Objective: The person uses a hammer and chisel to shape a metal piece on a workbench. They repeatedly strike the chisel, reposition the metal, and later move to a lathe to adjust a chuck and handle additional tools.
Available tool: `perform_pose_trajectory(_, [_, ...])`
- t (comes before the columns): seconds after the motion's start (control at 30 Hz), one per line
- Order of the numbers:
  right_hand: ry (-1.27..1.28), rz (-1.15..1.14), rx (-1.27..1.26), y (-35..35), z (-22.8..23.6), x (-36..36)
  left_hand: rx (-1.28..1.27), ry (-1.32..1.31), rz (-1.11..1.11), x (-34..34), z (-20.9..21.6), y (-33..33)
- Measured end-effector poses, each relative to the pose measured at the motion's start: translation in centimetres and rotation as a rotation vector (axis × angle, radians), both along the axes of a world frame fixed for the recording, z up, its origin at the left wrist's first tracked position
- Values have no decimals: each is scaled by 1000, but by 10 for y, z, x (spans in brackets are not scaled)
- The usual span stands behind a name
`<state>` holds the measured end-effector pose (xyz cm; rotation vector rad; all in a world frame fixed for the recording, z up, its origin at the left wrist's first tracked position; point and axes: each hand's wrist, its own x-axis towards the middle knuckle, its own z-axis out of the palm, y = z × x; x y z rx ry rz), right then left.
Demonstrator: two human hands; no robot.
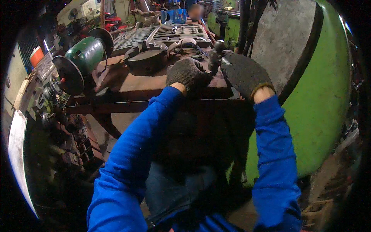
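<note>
Dark work gloves cover both of my hands above the near edge of a workbench. Between them stands a dark metal part with a rounded knob at its top (215, 58). My left hand (188, 73) is closed in a fist around the part's lower end. From the other side my right hand (247, 73) grips the part's upper section, its fingers partly hidden behind the glove. A curved dark metal block (147, 62), like a brake shoe, lies on the bench left of my left hand.
Open socket-and-wrench cases (177, 34) lie farther back on the rusty bench (119, 83). A green motor-like machine with round discs (87, 52) stands at the left. A large green curved panel (317, 112) rises close by my right arm. A person (195, 12) is at the back.
</note>
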<state>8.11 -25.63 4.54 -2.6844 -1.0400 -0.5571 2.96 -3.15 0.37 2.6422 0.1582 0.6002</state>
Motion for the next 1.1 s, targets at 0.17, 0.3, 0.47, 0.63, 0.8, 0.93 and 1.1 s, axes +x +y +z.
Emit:
perform_pose_trajectory(0.17, [-56,-123,313,-17,-53,-60,-178,14,-103,-14,14,11])
perform_pose_trajectory(0.3, [-53,-207,496,-23,-86,-77,-197,-77,-64,-33,22,47])
perform_pose_trajectory(0.47, [103,-206,665,-20,-104,-86,-179,-20,-70,-64,21,75])
perform_pose_trajectory(0.63, [-79,-190,596,-25,-118,-80,-258,97,-85,-78,21,44])
perform_pose_trajectory(0.8, [0,-164,726,-21,-123,-77,-66,49,-200,-59,21,28])
perform_pose_trajectory(0.93, [-79,-175,709,-19,-121,-78,38,14,-170,-49,17,19])
perform_pose_trajectory(1.1, [-325,-154,622,-16,-134,-70,132,-22,-330,-52,11,29])
